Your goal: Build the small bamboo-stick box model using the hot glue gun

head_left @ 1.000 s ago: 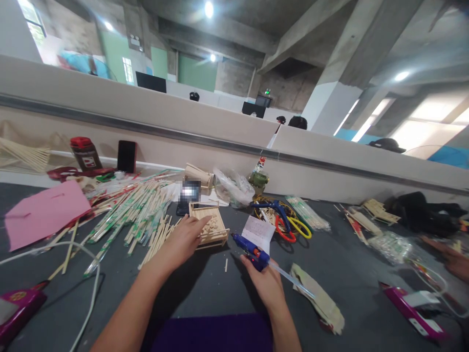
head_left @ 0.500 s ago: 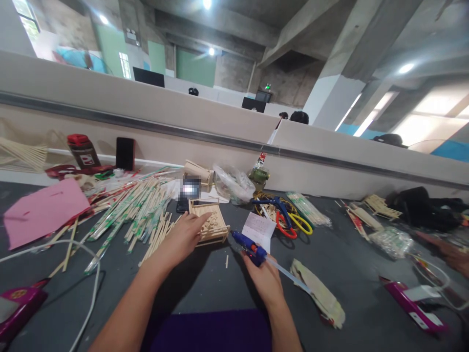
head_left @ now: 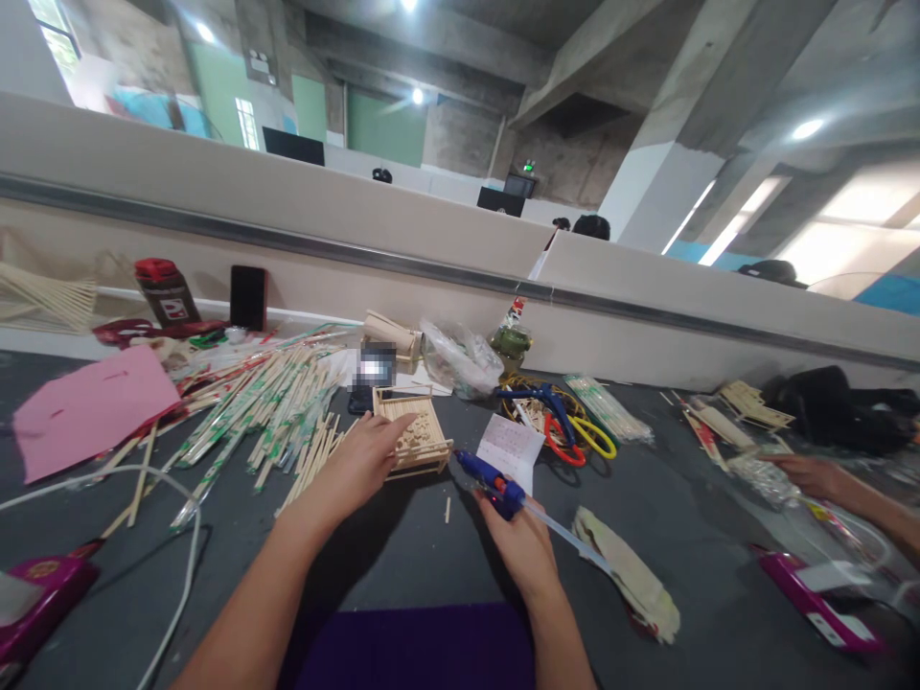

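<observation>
Before me on the dark table stands a small bed-like model made of wooden sticks [head_left: 424, 436], with a rail at each end. My left hand [head_left: 368, 455] grips its left side, index finger stretched over the slatted top; the thumb is hidden. In my right hand [head_left: 521, 541] is a blue hot glue gun [head_left: 493, 482], with a clear glue stick [head_left: 567, 530] poking out of its back. Its nozzle points at the model's near right corner, a small gap away. One short loose stick [head_left: 447, 510] lies in front of the model.
Bundles of wrapped chopsticks [head_left: 237, 412] and pink paper [head_left: 93, 407] cover the left. Scissors with red and yellow handles [head_left: 567, 436], a written note [head_left: 510, 448] and a glove [head_left: 629, 575] lie rightward. Another person's hand [head_left: 819, 479] reaches in at far right, near a magenta tool [head_left: 812, 594].
The other person's hand at the far right has come further in, over the plastic-wrapped bundle. My hands, the model and the glue gun stay practically still; the view shifts slightly.
</observation>
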`<action>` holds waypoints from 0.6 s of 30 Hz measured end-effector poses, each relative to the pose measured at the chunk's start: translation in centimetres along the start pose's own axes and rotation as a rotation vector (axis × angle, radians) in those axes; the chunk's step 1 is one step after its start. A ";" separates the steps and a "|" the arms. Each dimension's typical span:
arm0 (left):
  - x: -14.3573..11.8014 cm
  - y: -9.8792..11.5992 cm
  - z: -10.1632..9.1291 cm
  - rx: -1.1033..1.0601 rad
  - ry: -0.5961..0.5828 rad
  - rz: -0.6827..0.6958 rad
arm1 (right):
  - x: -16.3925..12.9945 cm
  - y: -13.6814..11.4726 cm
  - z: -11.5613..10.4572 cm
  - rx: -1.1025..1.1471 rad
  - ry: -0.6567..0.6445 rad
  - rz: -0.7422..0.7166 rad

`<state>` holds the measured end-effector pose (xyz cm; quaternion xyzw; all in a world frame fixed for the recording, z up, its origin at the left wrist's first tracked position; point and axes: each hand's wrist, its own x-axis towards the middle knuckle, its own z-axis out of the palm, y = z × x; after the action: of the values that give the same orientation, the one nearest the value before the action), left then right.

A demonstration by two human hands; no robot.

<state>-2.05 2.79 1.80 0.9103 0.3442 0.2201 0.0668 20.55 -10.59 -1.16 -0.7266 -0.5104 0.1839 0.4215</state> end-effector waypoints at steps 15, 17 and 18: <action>-0.1 0.0 -0.2 -0.076 0.016 0.004 | -0.1 -0.2 0.1 -0.020 0.012 0.014; -0.1 0.0 -0.2 -0.080 0.017 0.003 | -0.1 -0.2 0.1 -0.021 0.005 0.008; -0.1 0.0 -0.3 -0.083 0.015 0.004 | 0.0 -0.1 0.2 -0.024 0.002 0.004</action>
<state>-2.22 2.68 2.00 0.9057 0.3335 0.2411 0.1013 20.33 -10.54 -1.13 -0.7328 -0.5107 0.1777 0.4131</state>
